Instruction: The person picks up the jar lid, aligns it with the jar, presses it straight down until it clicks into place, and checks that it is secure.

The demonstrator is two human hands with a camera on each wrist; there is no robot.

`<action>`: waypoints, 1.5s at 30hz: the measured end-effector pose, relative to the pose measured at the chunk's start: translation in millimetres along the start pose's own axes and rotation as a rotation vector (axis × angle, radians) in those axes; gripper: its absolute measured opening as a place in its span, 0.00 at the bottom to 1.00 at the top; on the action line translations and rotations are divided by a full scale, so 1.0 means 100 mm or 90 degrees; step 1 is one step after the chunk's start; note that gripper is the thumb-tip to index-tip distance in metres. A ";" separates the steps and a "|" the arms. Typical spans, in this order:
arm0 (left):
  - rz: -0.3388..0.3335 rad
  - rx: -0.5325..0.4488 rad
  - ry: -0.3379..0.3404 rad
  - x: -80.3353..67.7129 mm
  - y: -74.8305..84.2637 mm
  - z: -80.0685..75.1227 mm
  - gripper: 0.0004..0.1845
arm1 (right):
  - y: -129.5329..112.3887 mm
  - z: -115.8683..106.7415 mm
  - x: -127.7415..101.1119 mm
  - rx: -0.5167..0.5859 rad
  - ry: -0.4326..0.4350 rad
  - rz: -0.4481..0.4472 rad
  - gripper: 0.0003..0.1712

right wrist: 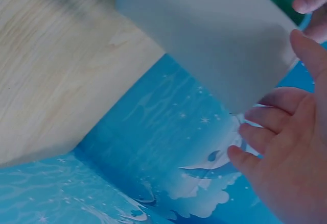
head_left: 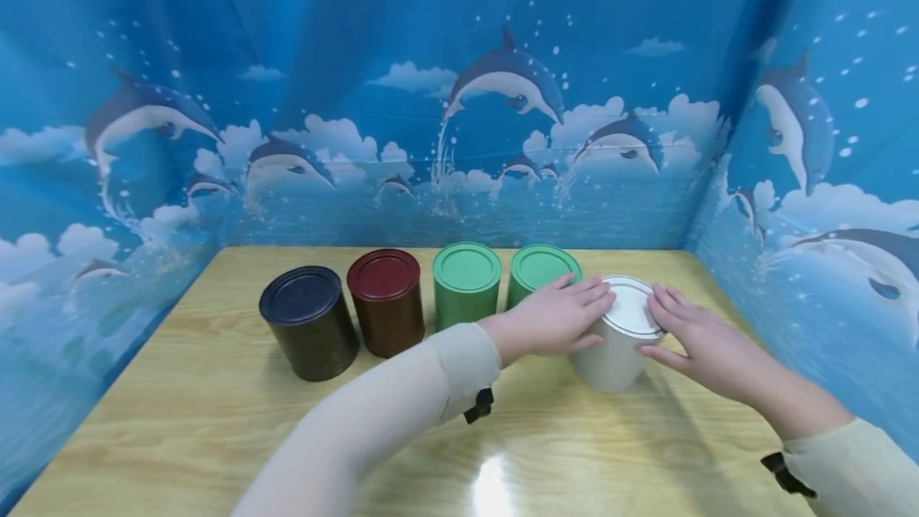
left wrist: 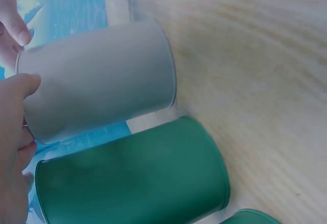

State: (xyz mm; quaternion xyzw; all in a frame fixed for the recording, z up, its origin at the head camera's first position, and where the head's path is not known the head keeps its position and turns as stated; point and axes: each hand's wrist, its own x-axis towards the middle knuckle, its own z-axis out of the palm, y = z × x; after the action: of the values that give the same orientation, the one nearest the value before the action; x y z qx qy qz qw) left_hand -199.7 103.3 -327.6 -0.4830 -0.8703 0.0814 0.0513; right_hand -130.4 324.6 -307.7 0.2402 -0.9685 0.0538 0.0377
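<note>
A white can (head_left: 610, 361) with a white lid (head_left: 632, 308) stands upright at the right end of a row of cans. My left hand (head_left: 556, 317) touches the left side of its rim with nearly straight fingers. In the left wrist view, the left thumb (left wrist: 28, 84) lies against the can's side near the top. Opposite it, my right hand (head_left: 707, 341) has extended fingers at the right side of the rim. The right wrist view shows the right hand (right wrist: 286, 147) with fingers spread and the thumb at the can's upper edge. Part of the lid is hidden by both hands.
Left of the white can are a green can (head_left: 543, 266), partly behind my left arm, another green can (head_left: 467, 294), a brown-red can (head_left: 388, 305) and a black can (head_left: 310, 325). They stand on a wooden table (head_left: 215, 437). Blue dolphin-print curtains (head_left: 359, 46) enclose its back and sides.
</note>
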 end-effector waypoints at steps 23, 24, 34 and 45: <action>-0.025 -0.035 0.097 -0.09 -0.01 -0.11 0.22 | -0.07 -0.06 -0.02 -0.009 -0.015 0.001 0.42; -0.024 -0.033 0.089 -0.10 0.00 -0.10 0.24 | -0.06 -0.07 -0.02 -0.008 -0.018 -0.001 0.42; 0.021 -0.007 0.074 -0.22 0.09 -0.02 0.29 | -0.14 -0.01 -0.10 -0.034 -0.039 0.008 0.40; -0.019 -0.043 0.012 -0.19 0.16 -0.10 0.28 | -0.23 0.03 -0.05 -0.125 0.033 -0.034 0.34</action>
State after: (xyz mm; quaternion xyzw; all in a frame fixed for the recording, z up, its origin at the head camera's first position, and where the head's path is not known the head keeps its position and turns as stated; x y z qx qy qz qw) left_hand -174.2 96.4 -320.9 -0.4722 -0.8791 0.0466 0.0445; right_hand -115.6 306.7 -309.5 0.2593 -0.9611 -0.0361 0.0878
